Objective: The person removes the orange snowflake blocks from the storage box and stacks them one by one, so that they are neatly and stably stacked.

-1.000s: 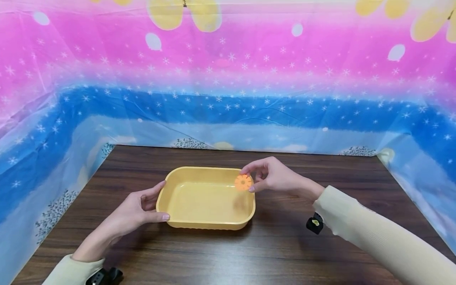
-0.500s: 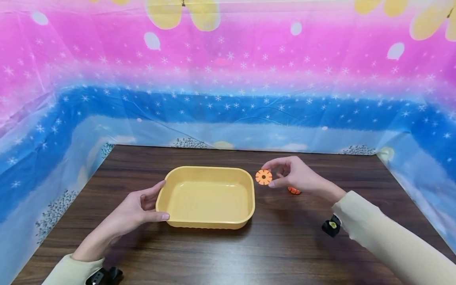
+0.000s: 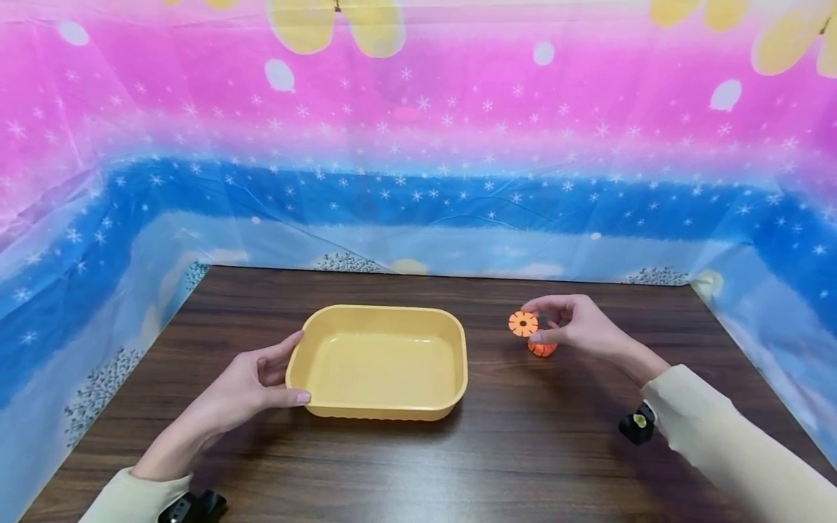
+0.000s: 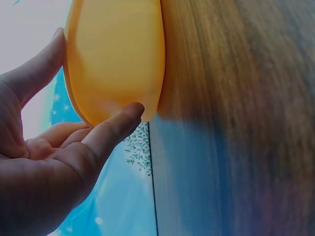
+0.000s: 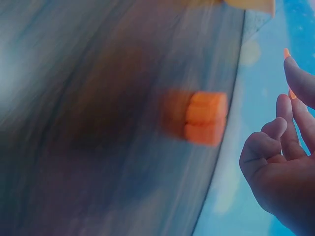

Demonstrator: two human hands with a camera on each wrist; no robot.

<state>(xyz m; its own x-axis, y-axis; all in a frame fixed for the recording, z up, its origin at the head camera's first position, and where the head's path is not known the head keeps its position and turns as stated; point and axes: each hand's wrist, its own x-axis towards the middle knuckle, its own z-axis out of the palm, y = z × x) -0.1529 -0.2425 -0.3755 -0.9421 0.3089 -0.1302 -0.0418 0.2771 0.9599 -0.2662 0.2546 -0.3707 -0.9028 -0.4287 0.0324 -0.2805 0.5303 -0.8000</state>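
Note:
My left hand [image 3: 238, 388] holds the left end of a yellow plastic tray [image 3: 386, 374], thumb at the front corner and fingers at the side wall. In the left wrist view, the thumb lies against the tray's end. Right of the tray, my right hand [image 3: 582, 327] pinches an orange notched flower-shaped disc [image 3: 516, 324] between thumb and index finger, above the table. Just under that hand sits a short stack of orange notched discs [image 3: 542, 351], partly covered by the thumb. The right wrist view shows this stack [image 5: 206, 118] blurred on the wood, apart from the hand.
A dark wood-grain table [image 3: 418, 465] bears everything. Behind it and along its sides hangs a pink and blue patterned cloth [image 3: 418, 196]. Black wrist cameras [image 3: 637, 425] are strapped at the sleeves.
My right hand, still pinching the orange disc, has moved right from over the tray's right end to above the stack, which has come into view. The left hand and tray have stayed put.

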